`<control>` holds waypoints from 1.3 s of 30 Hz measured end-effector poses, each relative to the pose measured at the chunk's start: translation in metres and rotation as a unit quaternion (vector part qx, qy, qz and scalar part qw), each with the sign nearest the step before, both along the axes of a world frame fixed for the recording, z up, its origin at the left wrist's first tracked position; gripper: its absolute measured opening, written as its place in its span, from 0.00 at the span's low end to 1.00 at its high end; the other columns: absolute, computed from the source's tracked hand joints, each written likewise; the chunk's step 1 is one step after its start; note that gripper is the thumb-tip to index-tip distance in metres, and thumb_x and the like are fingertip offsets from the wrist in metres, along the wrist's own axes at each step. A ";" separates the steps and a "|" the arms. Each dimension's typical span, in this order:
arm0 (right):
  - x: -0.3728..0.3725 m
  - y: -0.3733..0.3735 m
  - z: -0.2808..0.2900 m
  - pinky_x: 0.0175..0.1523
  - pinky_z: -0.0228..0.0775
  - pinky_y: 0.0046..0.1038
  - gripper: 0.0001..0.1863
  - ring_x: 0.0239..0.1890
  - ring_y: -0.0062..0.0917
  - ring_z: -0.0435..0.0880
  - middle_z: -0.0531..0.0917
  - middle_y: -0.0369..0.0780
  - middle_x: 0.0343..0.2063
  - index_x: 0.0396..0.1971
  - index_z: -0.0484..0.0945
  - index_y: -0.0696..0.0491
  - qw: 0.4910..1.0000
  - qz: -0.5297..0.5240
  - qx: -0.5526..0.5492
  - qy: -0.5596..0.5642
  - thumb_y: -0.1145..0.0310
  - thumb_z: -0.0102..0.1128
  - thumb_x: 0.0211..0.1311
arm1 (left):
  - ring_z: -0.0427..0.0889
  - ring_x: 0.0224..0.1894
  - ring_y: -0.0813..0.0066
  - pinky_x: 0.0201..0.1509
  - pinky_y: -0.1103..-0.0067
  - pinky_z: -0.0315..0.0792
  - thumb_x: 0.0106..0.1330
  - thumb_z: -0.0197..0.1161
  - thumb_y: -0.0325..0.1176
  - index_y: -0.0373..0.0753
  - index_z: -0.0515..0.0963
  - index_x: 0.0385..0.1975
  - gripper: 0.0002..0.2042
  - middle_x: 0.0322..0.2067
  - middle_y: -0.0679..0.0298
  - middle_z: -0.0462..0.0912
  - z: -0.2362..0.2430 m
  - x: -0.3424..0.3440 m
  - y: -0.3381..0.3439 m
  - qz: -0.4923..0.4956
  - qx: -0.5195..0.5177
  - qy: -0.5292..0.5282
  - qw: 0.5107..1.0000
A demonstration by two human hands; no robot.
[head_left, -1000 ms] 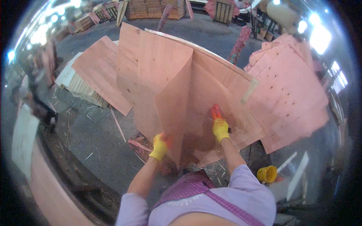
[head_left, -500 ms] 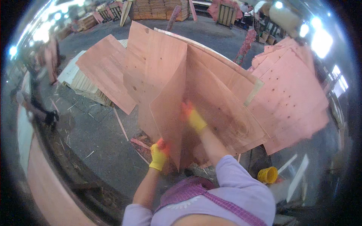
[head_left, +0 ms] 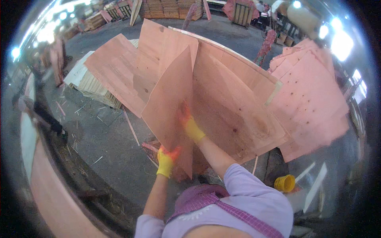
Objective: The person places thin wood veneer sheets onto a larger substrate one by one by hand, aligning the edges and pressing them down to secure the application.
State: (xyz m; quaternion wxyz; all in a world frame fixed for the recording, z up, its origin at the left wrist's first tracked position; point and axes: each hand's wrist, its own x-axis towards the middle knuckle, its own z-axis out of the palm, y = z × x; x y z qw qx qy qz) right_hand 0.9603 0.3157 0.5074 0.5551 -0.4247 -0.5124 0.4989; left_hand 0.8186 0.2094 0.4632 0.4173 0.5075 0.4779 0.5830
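Observation:
My left hand [head_left: 167,160], in a yellow glove with orange fingertips, grips the lower edge of a thin, pinkish wooden veneer sheet [head_left: 166,99] that stands bowed up in front of me. My right hand [head_left: 191,123], in a matching glove, rests against the sheet's inner side, its fingers stretched upward and slightly blurred. More brownish-pink sheets [head_left: 230,103] fan out behind and beside it, spotted with dark knots. To their right lies a pile of paler pink sheets [head_left: 307,101]; to their left, pink sheets overlap a stack of pale boards [head_left: 93,91].
A yellow bucket [head_left: 284,183] sits low at the right. Red-crusted posts [head_left: 265,45] rise behind the sheets. A person [head_left: 43,113] is at the far left, near dark metal rails [head_left: 75,182]. Offcut strips [head_left: 131,125] litter the floor, and tall board stacks [head_left: 164,10] stand behind.
My right hand has moved left and up to the standing sheet. That sheet's upper part has swung leftward, exposing more of the sheet on the right. The person at left has shifted.

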 end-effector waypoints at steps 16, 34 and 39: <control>-0.023 -0.029 -0.007 0.23 0.58 0.21 0.35 0.19 0.15 0.63 0.72 0.32 0.24 0.65 0.43 0.37 0.998 -0.032 -0.012 -0.047 0.50 0.48 0.61 | 0.77 0.36 0.76 0.39 0.79 0.70 0.55 0.63 0.25 0.33 0.76 0.33 0.07 0.34 0.62 0.80 -0.061 -0.024 -0.024 0.108 0.051 0.178 0.977; -0.058 -0.067 0.004 0.30 0.62 0.21 0.39 0.25 0.16 0.65 0.66 0.36 0.53 0.65 0.36 0.41 0.992 0.082 -0.075 0.060 0.51 0.47 0.62 | 0.73 0.26 0.79 0.30 0.81 0.68 0.57 0.60 0.28 0.34 0.76 0.30 0.05 0.24 0.67 0.78 -0.023 -0.037 -0.061 0.120 0.041 0.054 0.990; -0.082 -0.087 0.011 0.28 0.62 0.18 0.38 0.24 0.13 0.64 0.65 0.33 0.52 0.65 0.36 0.40 0.994 0.081 -0.072 0.015 0.52 0.47 0.63 | 0.74 0.34 0.76 0.38 0.79 0.71 0.59 0.58 0.28 0.34 0.74 0.36 0.07 0.32 0.65 0.77 -0.015 -0.061 -0.092 0.098 -0.063 -0.001 0.993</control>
